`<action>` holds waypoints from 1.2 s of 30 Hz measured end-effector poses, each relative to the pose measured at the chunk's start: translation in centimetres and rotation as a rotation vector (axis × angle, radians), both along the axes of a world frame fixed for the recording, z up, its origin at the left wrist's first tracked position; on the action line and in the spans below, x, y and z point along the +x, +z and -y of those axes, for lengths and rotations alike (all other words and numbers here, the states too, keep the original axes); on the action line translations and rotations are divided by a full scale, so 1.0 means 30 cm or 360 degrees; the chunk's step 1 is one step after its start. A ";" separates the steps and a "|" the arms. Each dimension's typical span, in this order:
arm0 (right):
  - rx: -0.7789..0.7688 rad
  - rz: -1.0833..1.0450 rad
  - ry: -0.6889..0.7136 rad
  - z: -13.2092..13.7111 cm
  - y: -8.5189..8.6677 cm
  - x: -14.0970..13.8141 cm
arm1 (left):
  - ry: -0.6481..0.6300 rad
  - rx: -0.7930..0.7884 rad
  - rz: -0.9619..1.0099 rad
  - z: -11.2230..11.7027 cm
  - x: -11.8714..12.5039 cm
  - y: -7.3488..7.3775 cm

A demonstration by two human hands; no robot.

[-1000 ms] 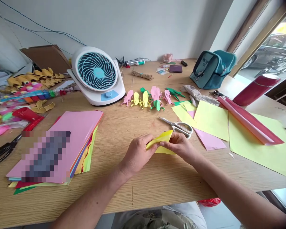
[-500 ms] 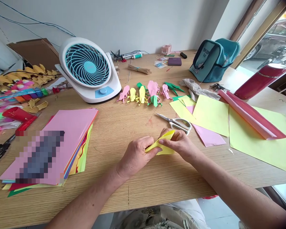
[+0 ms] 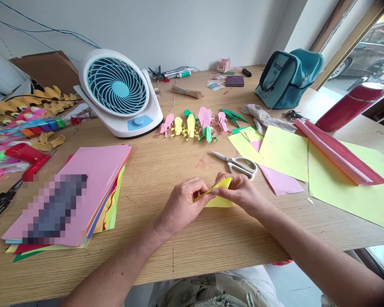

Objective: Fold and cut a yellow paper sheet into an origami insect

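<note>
We see both hands grasping one piece of yellow paper point(image 3: 222, 202), near the front of the desk point(image 3: 153, 179) and in front of the body, where it is probably easiest to watch and reach. The left hand point(image 3: 183, 201) pinches its left end between thumb and curled fingers; the right hand point(image 3: 240, 190) grips the other side, thumb facing us. The thumbs nearly meet at the crease, perhaps so that the layers cannot slip apart. Whether the lower flap touches the wood, we cannot tell. Just beyond the right hand lie the scissors point(image 3: 230, 161), handles towards it, which we judge handy for picking up. Loose yellow sheets point(image 3: 284, 151) spread to the right, and a stack of coloured paper point(image 3: 97, 170) sits to the left, both leaving working room between them. Folded paper figures point(image 3: 191, 127) are grouped farther back, likely out of the elbows' way.
</note>
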State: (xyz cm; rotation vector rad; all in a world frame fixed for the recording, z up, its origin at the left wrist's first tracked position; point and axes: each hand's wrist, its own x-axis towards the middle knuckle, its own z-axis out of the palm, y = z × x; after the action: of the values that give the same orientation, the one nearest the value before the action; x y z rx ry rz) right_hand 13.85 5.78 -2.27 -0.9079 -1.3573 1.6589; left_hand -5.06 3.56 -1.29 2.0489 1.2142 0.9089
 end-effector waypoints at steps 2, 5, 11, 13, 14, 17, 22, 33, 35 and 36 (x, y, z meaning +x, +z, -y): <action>0.0004 -0.0038 -0.0029 0.000 0.001 -0.005 | 0.0024 0.0029 0.0033 0.002 0.003 0.000; -0.0033 -0.0106 -0.0088 0.001 0.006 -0.008 | 0.0078 0.0070 0.0023 0.007 0.008 -0.001; 0.0055 -0.0044 -0.0035 0.002 0.002 -0.001 | 0.0082 0.0032 0.0042 0.012 0.011 0.001; 0.0123 -0.0002 -0.0002 0.001 -0.004 0.001 | 0.0066 0.0026 0.0060 0.013 0.012 0.003; 0.0150 0.0015 0.0002 0.001 -0.007 0.001 | 0.0065 0.0029 0.0069 0.013 0.012 0.005; 0.0149 0.0001 -0.0016 0.002 -0.013 -0.004 | 0.0083 0.0048 0.0083 0.015 0.014 0.011; 0.0091 -0.0083 -0.0129 0.004 -0.010 -0.010 | 0.0166 0.0096 0.0084 0.015 0.016 0.009; 0.0341 0.0060 -0.0126 0.006 -0.003 0.000 | 0.0075 0.0003 0.0198 0.010 0.009 -0.001; 0.0267 0.0034 -0.0087 0.006 -0.008 -0.001 | 0.0093 0.0014 0.0224 0.010 0.008 0.000; 0.0226 0.0033 -0.0065 0.006 -0.011 -0.001 | 0.0106 0.0021 0.0239 0.010 0.008 0.001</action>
State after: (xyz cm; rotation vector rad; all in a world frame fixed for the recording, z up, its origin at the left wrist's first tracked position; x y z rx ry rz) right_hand 13.81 5.60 -2.59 -0.8665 -1.4416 1.5052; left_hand -4.82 3.26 -1.26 1.9222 1.2039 1.0845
